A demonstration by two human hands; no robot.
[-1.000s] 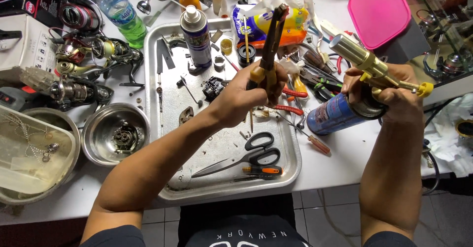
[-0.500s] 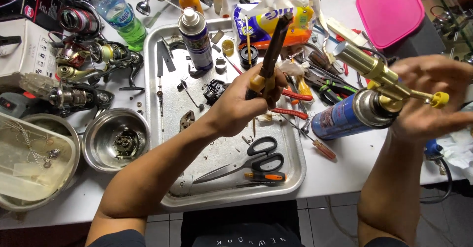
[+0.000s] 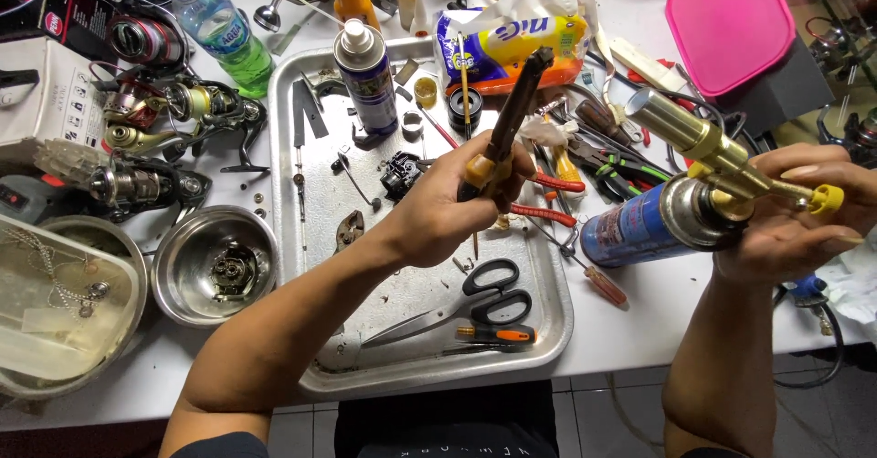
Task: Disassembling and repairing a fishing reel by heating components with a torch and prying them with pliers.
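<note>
Fingers [image 3: 461,204] of the left hand [image 3: 448,211] are being clenched round pliers [image 3: 507,129] above the tray [image 3: 301,266]. A torch [image 3: 694,184] is being gripped by the right hand [image 3: 795,211] beside it, over the table [image 3: 639,330]. No flame is being shown yet, so heating appears undone.

You held a pair of pliers [image 3: 508,129] in your left hand [image 3: 448,210], raised above the metal tray: dark, worn jaws pointing up and away toward the far side of the table, yellow-brown grips wrapped inside your fist. The jaws looked closed; whether anything sat between their tips could not be told. In your right hand [image 3: 793,216] you held a gas torch [image 3: 703,189]: a blue canister tipped almost flat, its base toward the tray, its top toward your palm. A brass torch head was fitted on the top, its barrel angled up and to the left, with a yellow knob at your fingertips.
</note>
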